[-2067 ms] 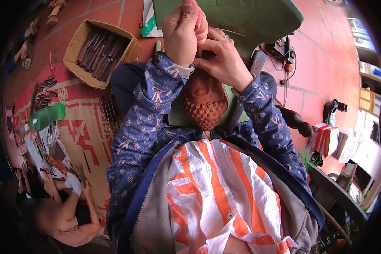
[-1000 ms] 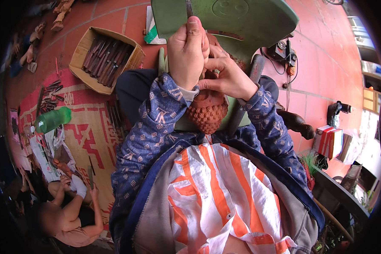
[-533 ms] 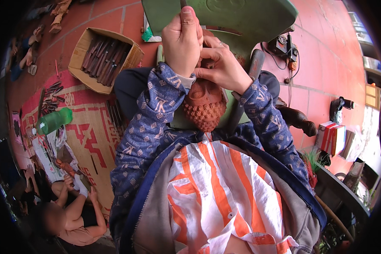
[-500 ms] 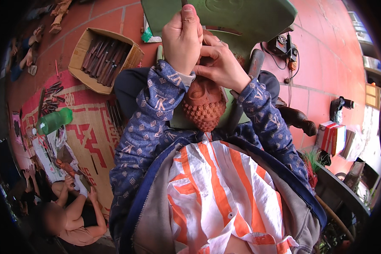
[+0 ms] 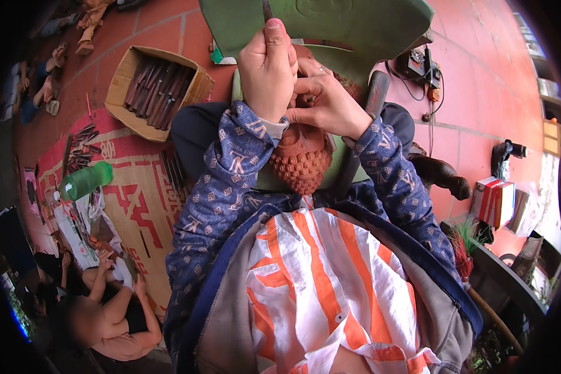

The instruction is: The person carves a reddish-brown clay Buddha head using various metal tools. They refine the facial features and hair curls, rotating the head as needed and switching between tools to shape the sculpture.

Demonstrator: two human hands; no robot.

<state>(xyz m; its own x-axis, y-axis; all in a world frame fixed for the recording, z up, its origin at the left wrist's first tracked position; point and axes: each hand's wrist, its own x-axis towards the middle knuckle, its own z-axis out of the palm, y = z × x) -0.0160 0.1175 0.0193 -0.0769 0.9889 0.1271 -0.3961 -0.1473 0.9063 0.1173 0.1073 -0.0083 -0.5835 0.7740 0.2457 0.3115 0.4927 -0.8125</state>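
Shifted nearer me over the head (image 5: pixel 302 165): my left hand (image 5: pixel 268 78) and right hand (image 5: pixel 330 103) | left clamped round the tool (image 5: pixel 267 9); right's pinch hidden, can't tell | head between my knees (image 5: pixel 196 124) | likely carving; next stroke wants steady bracing

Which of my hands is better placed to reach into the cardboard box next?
Probably your left hand: it is nearer the cardboard box, though closed around a slim tool. Your right hand is farther, by the carved head.

Left hand (image 5: pixel 269 78), right hand (image 5: pixel 330 103) sit nearer curls (image 5: pixel 300 168) of carved Buddha head (image 5: pixel 298 149).
Face (image 5: pixel 299 138) more covered than half-second ago.
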